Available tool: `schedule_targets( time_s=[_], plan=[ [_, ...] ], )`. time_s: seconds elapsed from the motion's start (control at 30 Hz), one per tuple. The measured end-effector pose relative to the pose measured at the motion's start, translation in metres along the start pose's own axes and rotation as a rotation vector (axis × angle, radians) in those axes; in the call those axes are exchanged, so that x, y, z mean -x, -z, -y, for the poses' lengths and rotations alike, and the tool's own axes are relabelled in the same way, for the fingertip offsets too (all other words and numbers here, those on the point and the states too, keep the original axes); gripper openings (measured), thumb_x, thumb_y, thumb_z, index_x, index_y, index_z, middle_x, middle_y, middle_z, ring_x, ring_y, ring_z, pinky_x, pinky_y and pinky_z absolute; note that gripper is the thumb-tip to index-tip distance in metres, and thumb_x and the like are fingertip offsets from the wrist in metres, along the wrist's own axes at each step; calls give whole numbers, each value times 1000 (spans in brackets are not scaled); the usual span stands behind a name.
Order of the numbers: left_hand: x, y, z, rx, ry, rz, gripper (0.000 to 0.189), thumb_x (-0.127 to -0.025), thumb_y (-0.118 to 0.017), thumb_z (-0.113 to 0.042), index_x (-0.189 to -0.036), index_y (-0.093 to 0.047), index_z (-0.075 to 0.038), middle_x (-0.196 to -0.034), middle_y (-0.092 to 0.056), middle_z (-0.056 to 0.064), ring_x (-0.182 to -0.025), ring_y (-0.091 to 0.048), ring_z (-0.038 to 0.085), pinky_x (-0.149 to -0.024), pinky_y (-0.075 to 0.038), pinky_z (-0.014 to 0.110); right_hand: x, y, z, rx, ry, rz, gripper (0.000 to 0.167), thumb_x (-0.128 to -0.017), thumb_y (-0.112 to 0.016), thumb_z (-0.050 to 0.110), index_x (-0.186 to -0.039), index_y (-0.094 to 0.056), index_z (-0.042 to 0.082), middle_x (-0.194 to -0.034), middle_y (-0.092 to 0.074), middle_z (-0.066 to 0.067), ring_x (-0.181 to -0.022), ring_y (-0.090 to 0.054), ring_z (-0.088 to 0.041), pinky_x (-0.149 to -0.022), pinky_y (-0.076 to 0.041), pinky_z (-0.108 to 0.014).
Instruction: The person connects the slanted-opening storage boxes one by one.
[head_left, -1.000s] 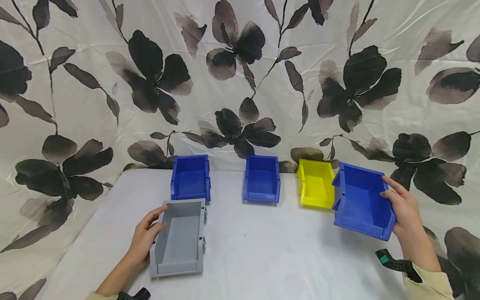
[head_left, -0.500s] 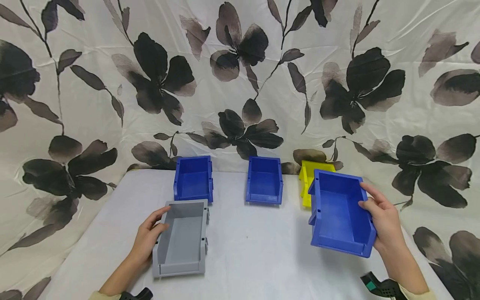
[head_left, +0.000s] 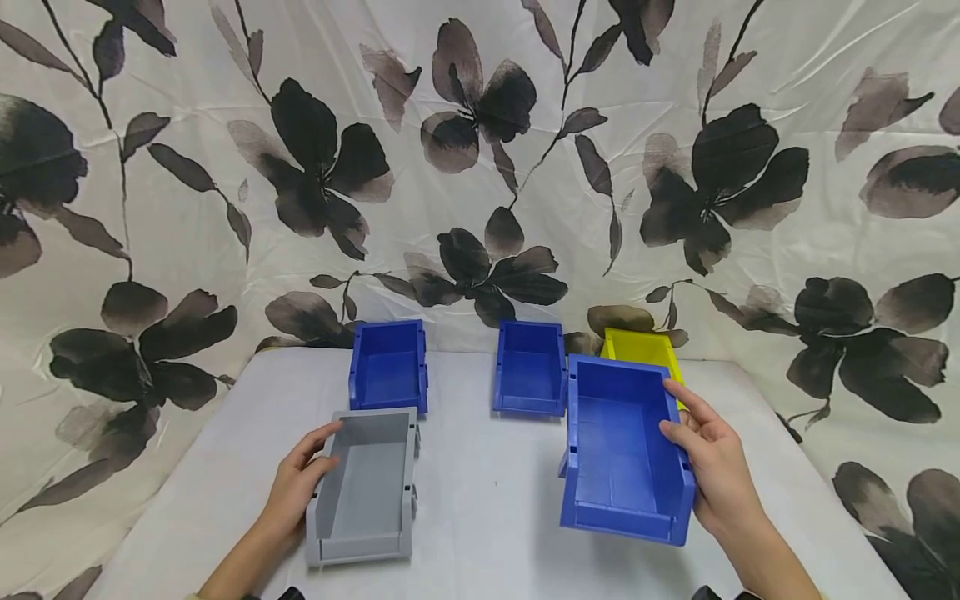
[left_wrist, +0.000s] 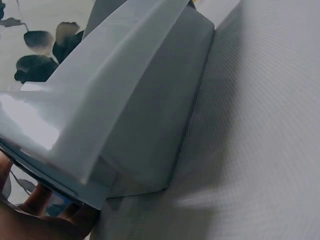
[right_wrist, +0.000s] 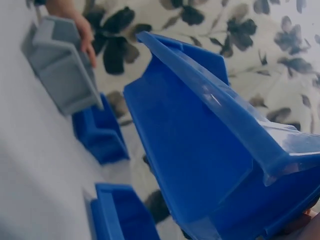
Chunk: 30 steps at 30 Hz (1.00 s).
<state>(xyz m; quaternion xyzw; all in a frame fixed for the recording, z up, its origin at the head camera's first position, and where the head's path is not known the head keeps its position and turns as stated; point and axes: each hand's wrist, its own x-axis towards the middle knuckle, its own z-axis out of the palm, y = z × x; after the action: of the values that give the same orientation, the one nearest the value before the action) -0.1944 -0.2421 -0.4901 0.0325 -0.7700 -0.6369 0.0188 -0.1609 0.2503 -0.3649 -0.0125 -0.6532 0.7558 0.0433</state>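
Note:
In the head view my left hand (head_left: 288, 492) pinches the left side wall of a grey plastic storage bin (head_left: 370, 479), thumb inside the rim. The bin sits at the front left of the table. My right hand (head_left: 716, 471) grips the right wall of a blue storage bin (head_left: 626, 442), which is held above the table with its open top facing me and casts a shadow below. In the left wrist view the grey bin (left_wrist: 150, 115) fills the upper left, fingers at its rim. The blue bin (right_wrist: 195, 135) looms large in the right wrist view; most of that hand is hidden.
Along the back of the white-covered table (head_left: 480, 508) stand a blue bin (head_left: 388, 364) at left, another blue bin (head_left: 530, 367) in the middle, and a yellow bin (head_left: 639, 348) partly hidden by the lifted one. A floral cloth (head_left: 585, 200) hangs behind.
My right hand has carried the blue bin left and toward me, away from beside the yellow bin, now covering much of it. The left hand and grey bin have stayed nearly still.

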Motion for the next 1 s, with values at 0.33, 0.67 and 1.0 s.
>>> schedule_targets(
  time_s=[0.33,0.67,1.0],
  plan=[
    [1,3,-2,21,26,16,49,-97,-50,-7,-146,-42,-13,-148,-34,12,-125,-38,30,-88,-41,43,-1,-44,-7,0,-45,-1,54,-96,-59,6,-147,-41,10,-78,-38,4,-77,-44,-9,-72,-43,-18],
    [-1,5,0,23,33,38,50,-97,-51,-9,-146,-42,-15,-151,-31,16,-130,-35,35,-89,-41,46,-10,-70,-20,-2,-43,-4,50,-95,-57,1,-142,-48,15,-79,-39,1,-78,-42,-11,-70,-40,-19],
    [0,4,-2,29,52,27,50,-96,-51,-8,-146,-42,-15,-147,-36,15,-123,-41,30,-89,-40,36,-24,-94,-43,-26,-21,-4,48,-93,-57,-2,-138,-53,15,-80,-41,-2,-71,-42,-11,-59,-37,-18]
  ],
)
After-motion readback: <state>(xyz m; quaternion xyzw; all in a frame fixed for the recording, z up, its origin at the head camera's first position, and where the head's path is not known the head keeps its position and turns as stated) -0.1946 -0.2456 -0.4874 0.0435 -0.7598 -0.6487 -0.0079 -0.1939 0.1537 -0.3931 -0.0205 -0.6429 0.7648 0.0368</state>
